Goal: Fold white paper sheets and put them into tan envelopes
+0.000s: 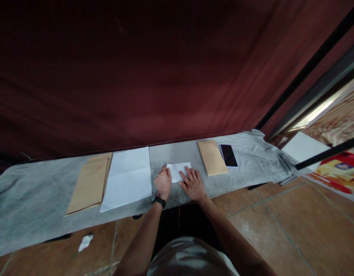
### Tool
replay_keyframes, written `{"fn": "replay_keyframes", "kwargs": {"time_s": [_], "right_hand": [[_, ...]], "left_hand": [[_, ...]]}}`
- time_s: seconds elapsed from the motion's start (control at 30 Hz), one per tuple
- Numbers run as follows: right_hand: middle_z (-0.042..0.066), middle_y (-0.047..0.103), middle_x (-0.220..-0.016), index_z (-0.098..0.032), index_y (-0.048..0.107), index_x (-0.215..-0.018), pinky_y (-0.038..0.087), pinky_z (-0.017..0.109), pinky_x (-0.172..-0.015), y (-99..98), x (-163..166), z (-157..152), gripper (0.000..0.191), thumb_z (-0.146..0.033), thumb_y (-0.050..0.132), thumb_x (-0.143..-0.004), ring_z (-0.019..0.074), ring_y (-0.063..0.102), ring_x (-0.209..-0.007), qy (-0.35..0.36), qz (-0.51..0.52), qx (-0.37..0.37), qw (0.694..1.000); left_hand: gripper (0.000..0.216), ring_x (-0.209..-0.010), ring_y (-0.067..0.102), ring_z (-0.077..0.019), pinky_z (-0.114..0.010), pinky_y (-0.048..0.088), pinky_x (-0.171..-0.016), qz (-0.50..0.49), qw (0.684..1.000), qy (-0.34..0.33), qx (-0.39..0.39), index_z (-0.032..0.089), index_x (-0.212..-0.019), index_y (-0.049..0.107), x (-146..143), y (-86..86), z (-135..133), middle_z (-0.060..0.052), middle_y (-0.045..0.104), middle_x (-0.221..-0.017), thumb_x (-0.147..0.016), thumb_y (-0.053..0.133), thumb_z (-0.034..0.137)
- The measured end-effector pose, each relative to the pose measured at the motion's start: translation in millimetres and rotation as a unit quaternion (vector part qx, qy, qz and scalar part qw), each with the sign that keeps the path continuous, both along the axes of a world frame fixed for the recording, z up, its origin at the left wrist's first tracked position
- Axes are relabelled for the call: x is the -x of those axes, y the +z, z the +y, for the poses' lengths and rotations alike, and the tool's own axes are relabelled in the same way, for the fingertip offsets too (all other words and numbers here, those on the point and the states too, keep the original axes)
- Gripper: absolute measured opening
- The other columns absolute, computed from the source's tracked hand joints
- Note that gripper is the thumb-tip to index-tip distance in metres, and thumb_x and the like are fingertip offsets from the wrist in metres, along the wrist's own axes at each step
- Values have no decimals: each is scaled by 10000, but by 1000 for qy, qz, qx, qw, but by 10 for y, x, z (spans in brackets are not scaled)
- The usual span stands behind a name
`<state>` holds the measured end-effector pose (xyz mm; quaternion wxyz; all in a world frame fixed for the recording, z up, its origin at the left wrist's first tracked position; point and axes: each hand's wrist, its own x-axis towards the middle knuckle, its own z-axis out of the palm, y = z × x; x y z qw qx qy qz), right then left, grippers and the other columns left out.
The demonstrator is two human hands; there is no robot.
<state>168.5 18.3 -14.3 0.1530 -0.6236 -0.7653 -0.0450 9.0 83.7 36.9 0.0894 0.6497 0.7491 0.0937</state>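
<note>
I am steadying a small folded white paper [178, 169] mid-worktop [36, 199]. My right hand [193, 184] is lying on it, grip spread apart; my left hand [163, 182] is curling at its left edge, and I cannot tell that grip's state. A white sheet [128, 178] is lying left, a phone [228, 155] right.

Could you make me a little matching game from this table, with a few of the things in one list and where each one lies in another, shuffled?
Things:
1. small folded white paper
2. phone
3. large white sheet
4. crumpled white scrap

Places:
A. on the tiled floor
B. next to the single brown envelope, to the right
C. touched by the left hand and the right hand
D. beside the stack of brown envelopes, to the left

Pairs: 1-C, 2-B, 3-D, 4-A.
</note>
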Motion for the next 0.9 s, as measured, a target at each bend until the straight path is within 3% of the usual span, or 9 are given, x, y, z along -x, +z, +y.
{"fn": "replay_keyframes", "kwargs": {"time_s": [0.3, 0.47, 0.53, 0.7, 0.9], "right_hand": [[100, 325, -1628, -327, 362, -1550, 242, 539, -1164, 7, -4, 8, 561, -511, 433, -1025, 331, 387, -1436, 8, -7, 0, 1000], [102, 348, -1617, -322, 391, -1537, 255, 553, -1159, 35, 8, 10, 533, -485, 429, -1031, 336, 390, -1436, 9, -1, 3, 1000], [101, 339, -1620, -325, 392, -1536, 256, 557, -1160, 42, 10, 9, 522, -470, 420, -1036, 336, 392, -1437, 8, 0, 6, 1000], [103, 319, -1627, -299, 368, -1552, 247, 544, -1176, 47, -6, 12, 536, -397, 434, -1029, 334, 370, -1456, 15, -1, 20, 1000], [104, 310, -1628, -289, 362, -1555, 222, 540, -1193, 45, -17, 10, 538, -402, 416, -1032, 328, 351, -1470, 12, 6, 31, 999]], "left_hand": [[376, -871, 731, -249, -312, 513, -730, 1, 1000, 17, 22, 171, -1201, 613, 9, 68, -24, -134, 755, -936, -1038, 350, 386], [367, -890, 718, -258, -361, 538, -782, -18, 999, 24, -44, 179, -1305, 557, 40, 77, -89, -138, 731, -1083, -1029, 369, 330], [383, -1029, 690, -259, -385, 527, -899, -21, 995, -28, -97, 166, -1327, 556, 30, 58, -160, -152, 697, -1196, -1027, 345, 272], [458, -1407, 460, -228, -396, 378, -1169, -33, 949, -279, -145, 158, -1436, 506, -81, -160, -464, -122, 525, -1498, -1030, 356, 306], [592, -1498, 315, -264, -455, 290, -1227, 23, 948, -289, -132, 41, -1506, 398, -86, -444, -657, -185, 405, -1571, -1035, 326, 394]]}}
